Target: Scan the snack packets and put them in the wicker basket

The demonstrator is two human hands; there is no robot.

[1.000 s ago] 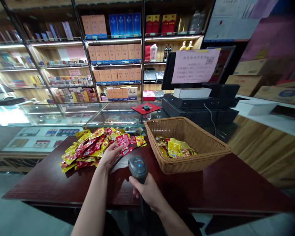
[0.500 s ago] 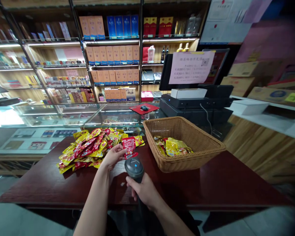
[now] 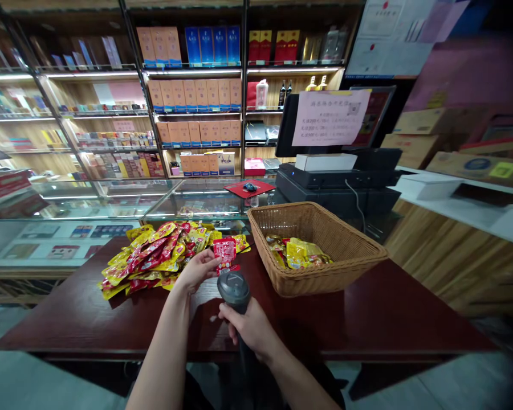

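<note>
My left hand [image 3: 199, 270] pinches a small red snack packet [image 3: 224, 254] upright by its edge, just above the head of a dark grey handheld barcode scanner [image 3: 233, 291]. My right hand [image 3: 248, 328] is wrapped around the scanner's handle, and its lower grip is hidden by my fingers. Left of my hand, a loose heap of red and yellow snack packets [image 3: 151, 256] lies on the dark red wooden counter [image 3: 111, 324]. A woven wicker basket [image 3: 350, 267] stands to the right, holding similar packets [image 3: 294, 256].
Behind the counter is a glass display case [image 3: 196, 205] with a red mat [image 3: 248, 188] and computer mouse on top. A cash register and monitor [image 3: 325, 162] bearing a pink notice stand at right. Shelves of boxed goods fill the back; cardboard boxes [image 3: 427, 131] sit far right.
My left hand has lifted the red packet off the heap's edge and holds it upright closer to the scanner head. The scanner stays in my right hand, and the view has shifted slightly.
</note>
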